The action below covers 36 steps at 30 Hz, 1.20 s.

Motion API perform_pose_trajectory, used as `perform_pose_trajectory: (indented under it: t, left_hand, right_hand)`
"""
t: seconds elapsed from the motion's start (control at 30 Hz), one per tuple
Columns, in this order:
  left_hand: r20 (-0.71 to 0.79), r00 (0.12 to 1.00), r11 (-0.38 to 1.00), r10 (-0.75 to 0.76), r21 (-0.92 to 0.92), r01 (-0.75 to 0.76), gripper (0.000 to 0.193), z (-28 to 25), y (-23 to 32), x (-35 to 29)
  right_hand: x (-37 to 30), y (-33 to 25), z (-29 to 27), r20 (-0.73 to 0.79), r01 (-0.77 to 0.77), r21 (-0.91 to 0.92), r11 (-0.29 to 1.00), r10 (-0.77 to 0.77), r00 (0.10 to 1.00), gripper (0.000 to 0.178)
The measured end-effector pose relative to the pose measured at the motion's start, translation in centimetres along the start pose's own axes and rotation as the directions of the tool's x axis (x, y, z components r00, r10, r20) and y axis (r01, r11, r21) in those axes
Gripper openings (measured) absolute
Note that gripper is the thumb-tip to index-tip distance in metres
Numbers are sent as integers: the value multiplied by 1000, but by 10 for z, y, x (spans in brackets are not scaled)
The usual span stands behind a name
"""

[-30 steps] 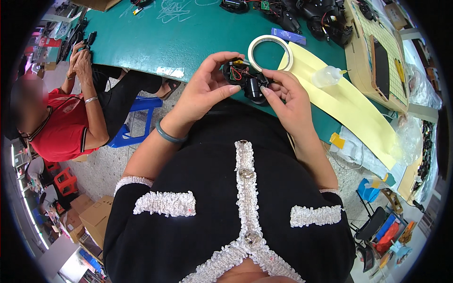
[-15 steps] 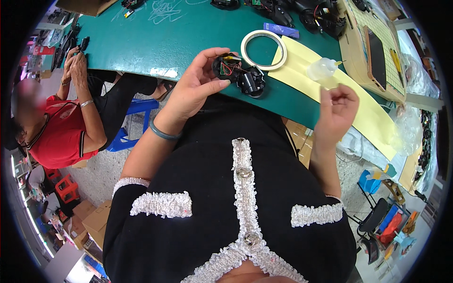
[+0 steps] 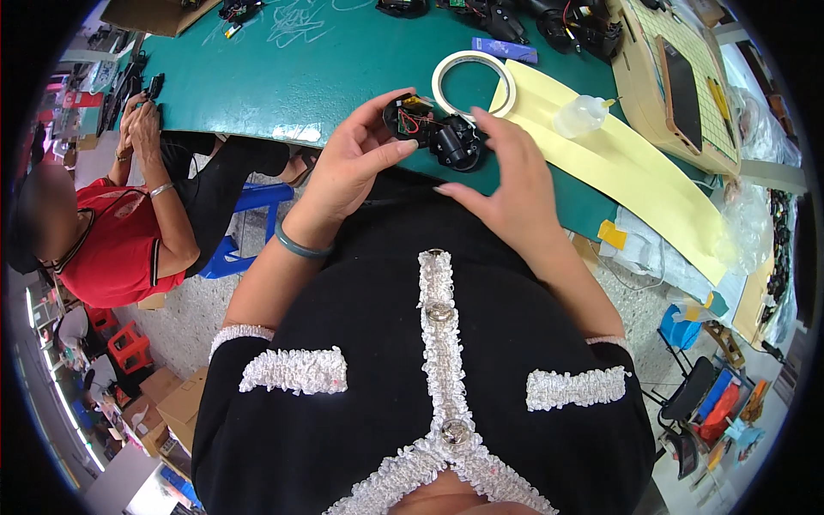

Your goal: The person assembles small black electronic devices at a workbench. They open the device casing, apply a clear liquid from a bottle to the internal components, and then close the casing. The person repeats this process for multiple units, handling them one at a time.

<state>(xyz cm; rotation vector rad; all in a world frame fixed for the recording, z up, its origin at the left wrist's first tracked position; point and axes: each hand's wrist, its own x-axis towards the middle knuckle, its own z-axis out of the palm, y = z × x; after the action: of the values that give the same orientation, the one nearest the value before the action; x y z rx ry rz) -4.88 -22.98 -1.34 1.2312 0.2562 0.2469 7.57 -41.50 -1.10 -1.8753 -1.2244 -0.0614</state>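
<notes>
My left hand [image 3: 354, 163] is closed round one half of a black plastic housing [image 3: 403, 118] that shows a green circuit board and red wires. Joined to it by thin wires, the other black half [image 3: 455, 142] carries a black cylindrical part and lies at the table's near edge. Just right of that half, my right hand [image 3: 515, 189] is open, thumb and fingers spread apart, holding nothing. Behind the housing is a roll of cream tape [image 3: 438, 77]. A translucent squeeze bottle [image 3: 581, 117] with a yellow tip leans on a yellow sheet [image 3: 635, 176].
The green table [image 3: 232, 77] bears several black device parts [image 3: 489, 19] at its far side and a blue-purple box [image 3: 505, 50]. At right, a phone [image 3: 678, 94] rests on a beige case. A person in red [image 3: 129, 232] sits at the left.
My right hand has come left from beside the squeeze bottle to the black housing, its curled fingers now spread. My left hand keeps its hold with hardly any movement.
</notes>
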Motion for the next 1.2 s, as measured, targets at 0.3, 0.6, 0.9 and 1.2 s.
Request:
perform_pose_trajectory:
  t: [0.3,0.6,0.9,1.2]
  left_hand:
    - [-170,965,973,199,-87,-216,40,23,-2,11]
    - [34,992,729,-119,-675,111,54,32,11,22]
    - [137,989,722,-58,-678,136,66,27,8,14]
    - [184,981,822,-59,-549,152,65,31,15,3]
  right_hand:
    - [25,-12,8,116,-286,344,894,262,958,52]
    - [20,-28,-6,19,6,501,865,-18,1000,48]
    - [-22,39,-60,-426,-304,217,928,370,826,62]
    - [-9,61,-50,-173,-358,248,900,405,898,46]
